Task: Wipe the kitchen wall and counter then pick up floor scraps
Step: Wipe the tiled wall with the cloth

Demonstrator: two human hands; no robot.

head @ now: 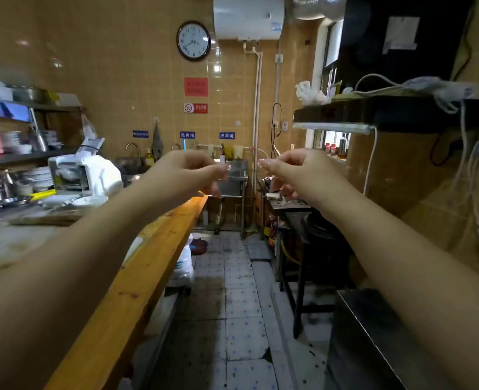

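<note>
Both my arms stretch forward at chest height over the kitchen aisle. My left hand (pixel 189 171) and my right hand (pixel 291 170) hang side by side with fingers loosely curled, and neither holds anything. The long counter (pixel 13 243) with its orange wooden edge (pixel 159 249) runs along my left. Tan tiled wall (pixel 137 80) covers the left side and the far end. The grey tiled floor (pixel 232 305) is stained, with dark specks scattered on it. No cloth is visible in either hand.
A white machine (pixel 85 174), metal bowls and plates crowd the counter's far end under shelves (pixel 21 130). Sinks (pixel 232 175) stand at the far wall beneath a clock (pixel 193 40) and water heater (pixel 249 16). A dark stove stand (pixel 303 220) and steel box (pixel 379 333) line the right.
</note>
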